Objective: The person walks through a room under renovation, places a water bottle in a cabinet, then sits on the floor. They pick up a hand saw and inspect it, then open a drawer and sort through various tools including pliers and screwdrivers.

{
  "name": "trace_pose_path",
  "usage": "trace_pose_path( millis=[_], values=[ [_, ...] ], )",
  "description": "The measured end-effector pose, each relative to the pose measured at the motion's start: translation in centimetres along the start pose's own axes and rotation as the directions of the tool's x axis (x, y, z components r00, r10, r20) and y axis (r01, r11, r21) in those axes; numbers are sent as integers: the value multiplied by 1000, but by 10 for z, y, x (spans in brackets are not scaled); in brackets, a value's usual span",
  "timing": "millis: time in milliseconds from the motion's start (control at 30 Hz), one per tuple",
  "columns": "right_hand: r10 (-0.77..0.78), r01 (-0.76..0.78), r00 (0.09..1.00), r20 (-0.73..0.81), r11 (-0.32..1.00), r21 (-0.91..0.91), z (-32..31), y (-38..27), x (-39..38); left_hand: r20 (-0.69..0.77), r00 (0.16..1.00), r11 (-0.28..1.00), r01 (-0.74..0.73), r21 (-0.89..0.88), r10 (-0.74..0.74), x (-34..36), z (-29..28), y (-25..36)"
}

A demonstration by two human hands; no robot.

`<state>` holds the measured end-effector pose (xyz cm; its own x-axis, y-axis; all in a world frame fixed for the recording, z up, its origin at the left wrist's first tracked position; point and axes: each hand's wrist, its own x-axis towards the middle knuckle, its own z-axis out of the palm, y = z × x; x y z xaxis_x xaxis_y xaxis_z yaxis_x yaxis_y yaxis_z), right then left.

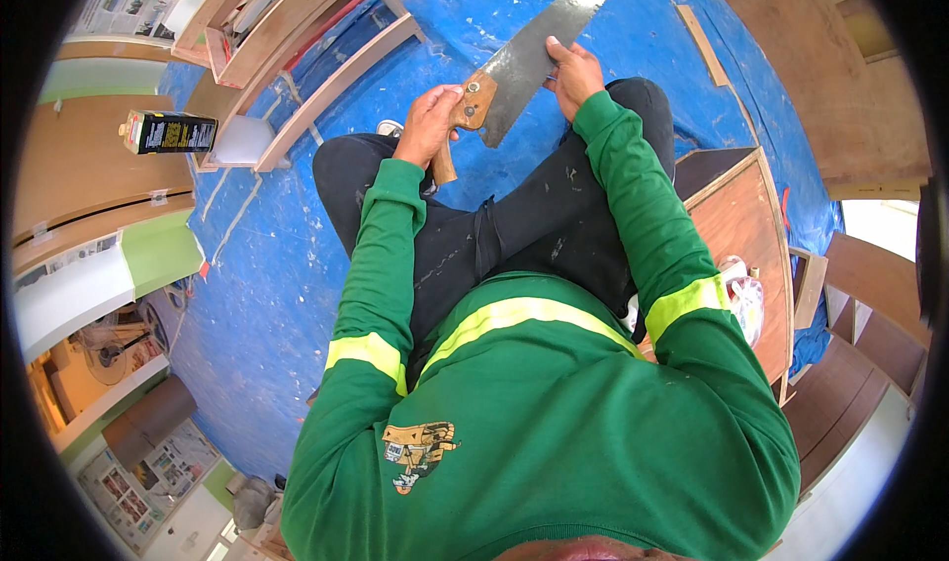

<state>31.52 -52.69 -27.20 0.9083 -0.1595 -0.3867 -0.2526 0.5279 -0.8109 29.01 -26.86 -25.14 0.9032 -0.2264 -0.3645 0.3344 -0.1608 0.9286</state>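
A hand saw point(534, 55) with a wooden handle point(475, 103) is held up in front of my crossed legs, its blade slanting to the far right. My left hand point(431, 121) is closed around the handle, whose lower end sticks out below the fingers. Farther along, my right hand point(574, 75) pinches the metal blade, with the thumb on the near face and the other fingers partly hidden behind it. The blade's tip reaches the top edge of the view. Dark trousers point(445, 250) lie under both forearms.
A blue tarp point(247, 344) covers the floor. At far left stands an open wooden frame point(336, 96), near a dark rectangular can point(173, 132). To my right is a wooden box point(736, 205) with a plastic bag point(743, 299) on it. A thin wood strip point(702, 45) lies beyond.
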Motion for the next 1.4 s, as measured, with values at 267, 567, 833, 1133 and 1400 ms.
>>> trace_pose_path(
  millis=[267, 567, 833, 1133, 1400],
  values=[
    [-3, 3, 1000, -9, 1000, -14, -1, 4, 4, 34, 999, 1000, 0, 12, -1, 0, -3, -3],
    [28, -29, 999, -15, 999, -40, 5, 0, -1, 41, 999, 1000, -22, 19, 22, -4, -5, -2],
    [26, -27, 999, -32, 998, -51, 5, 3, 2, 90, 996, 999, -26, -21, 28, -3, -7, -4],
    [36, -39, 998, -55, 997, -69, 3, 3, 3, 89, 995, 999, -39, 29, 37, -1, -8, -8],
    [48, -50, 998, -38, 997, -59, 7, -2, -5, 82, 996, 992, -56, 116, 47, -6, -8, -5]
  ],
)
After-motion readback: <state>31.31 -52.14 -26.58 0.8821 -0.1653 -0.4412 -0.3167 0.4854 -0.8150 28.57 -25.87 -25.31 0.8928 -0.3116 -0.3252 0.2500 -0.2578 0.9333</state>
